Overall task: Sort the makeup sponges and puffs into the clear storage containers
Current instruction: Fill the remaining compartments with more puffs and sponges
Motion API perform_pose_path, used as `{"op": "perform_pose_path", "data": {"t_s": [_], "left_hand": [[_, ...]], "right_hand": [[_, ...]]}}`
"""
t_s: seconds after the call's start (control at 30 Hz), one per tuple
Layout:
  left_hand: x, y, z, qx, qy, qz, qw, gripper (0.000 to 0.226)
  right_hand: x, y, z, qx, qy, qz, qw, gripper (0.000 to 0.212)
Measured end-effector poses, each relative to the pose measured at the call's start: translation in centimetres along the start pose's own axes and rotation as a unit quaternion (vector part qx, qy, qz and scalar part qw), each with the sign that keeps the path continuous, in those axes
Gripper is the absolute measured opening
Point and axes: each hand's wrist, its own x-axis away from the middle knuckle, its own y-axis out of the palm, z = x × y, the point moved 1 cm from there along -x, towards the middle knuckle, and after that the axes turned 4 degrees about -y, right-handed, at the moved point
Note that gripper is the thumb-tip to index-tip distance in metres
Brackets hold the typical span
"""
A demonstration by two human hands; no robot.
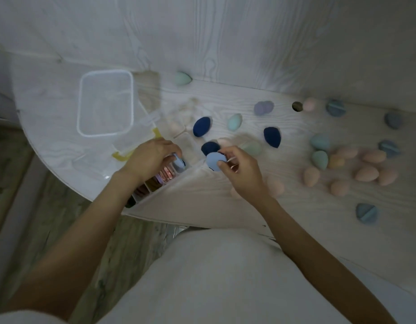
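Observation:
My left hand [151,157] grips a light blue puff [178,162] over a clear divided container [155,183] that holds several pink, purple and dark puffs. My right hand [239,169] pinches another light blue puff [214,161] just right of the container, above a navy puff [209,147]. Navy egg sponges [201,126] [271,136], teal sponges [234,122] [319,159], a lilac puff [263,108] and several peach sponges [367,173] lie loose on the white table [225,202].
A clear lid [106,102] lies flat at the back left beside yellow clasps [157,132]. A mint sponge [182,78] rests against the wall. Grey-blue round puffs [366,213] [335,108] sit at the right. A cable hole [297,106] is in the tabletop. The table edge curves near my body.

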Motion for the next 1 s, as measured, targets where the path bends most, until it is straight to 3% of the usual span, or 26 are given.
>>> {"op": "perform_pose_path", "data": {"t_s": [0.23, 0.37, 0.6, 0.77, 1.0], "left_hand": [[0.1, 1.6, -1.0, -0.037, 0.025, -0.018, 0.999, 0.018], [0.4, 1.5, -0.8, -0.066, 0.059, -0.014, 0.996, 0.036], [0.5, 2.2, -1.4, -0.079, 0.052, 0.004, 0.996, 0.03], [0.6, 1.8, -1.1, -0.083, 0.023, 0.027, 0.996, 0.005], [1.5, 2.3, -0.4, -0.06, -0.068, 0.069, 0.993, 0.01]], "right_hand": [[-1.1, 1.3, -0.7, -0.038, 0.029, 0.021, 0.999, 0.019], [-1.7, 1.8, -1.1, -0.046, 0.031, 0.013, 0.998, 0.018], [-2.9, 2.5, -1.5, -0.001, 0.014, 0.014, 1.0, 0.016], [-3.1, 4.3, -2.1, 0.035, 0.006, 0.005, 0.999, 0.018], [-4.3, 7.6, -3.4, 0.194, -0.038, -0.055, 0.979, 0.016]]}}
